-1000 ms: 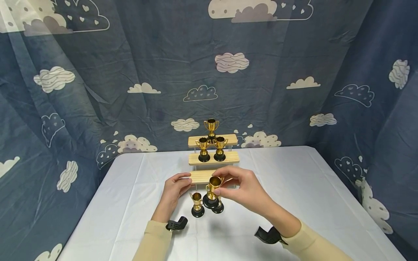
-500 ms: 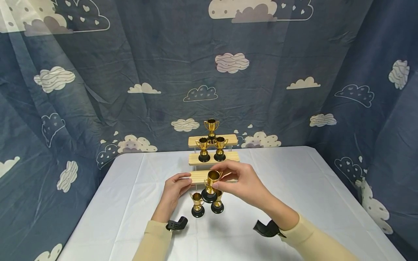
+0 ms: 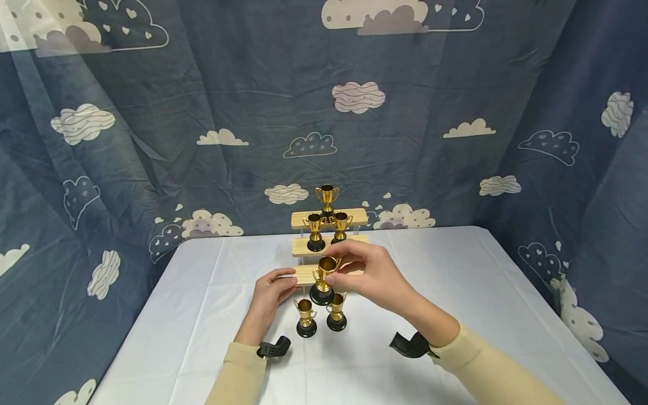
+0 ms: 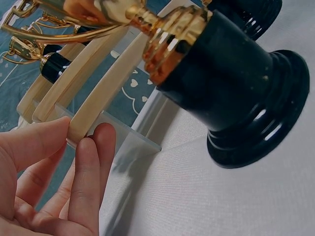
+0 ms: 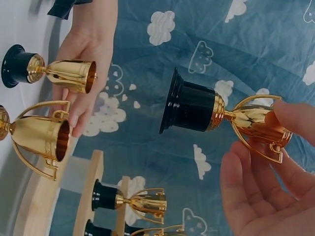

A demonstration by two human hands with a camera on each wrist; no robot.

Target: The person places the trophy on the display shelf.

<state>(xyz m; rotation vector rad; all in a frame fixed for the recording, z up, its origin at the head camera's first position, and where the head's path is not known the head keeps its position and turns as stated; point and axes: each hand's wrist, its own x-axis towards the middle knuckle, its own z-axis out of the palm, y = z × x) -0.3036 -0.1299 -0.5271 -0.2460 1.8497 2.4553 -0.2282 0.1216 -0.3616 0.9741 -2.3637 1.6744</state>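
Observation:
My right hand [image 3: 372,275] pinches a small gold trophy cup [image 3: 324,277] with a black base by its bowl. That cup is held upright, raised in front of the lowest step of a wooden tiered display stand [image 3: 305,275]. In the right wrist view, thumb and fingers grip the held trophy cup [image 5: 197,108] around the bowl, its base free. My left hand [image 3: 270,295] pinches the left end of the lowest wooden step [image 4: 93,103] between thumb and fingers. Two more trophy cups, a left one [image 3: 306,318] and a right one [image 3: 336,312], stand on the table before the stand.
Another trophy cup [image 3: 327,198] stands on the top step, and two, one of them at the left [image 3: 315,230], on the middle step. A white cloth covers the table [image 3: 212,337]. A dark blue cloud-patterned curtain [image 3: 243,73] hangs behind and at the sides.
My right hand has moved up and slightly left with the trophy cup, away from the two on the table and towards the lowest step. The left hand has stayed at the step's end.

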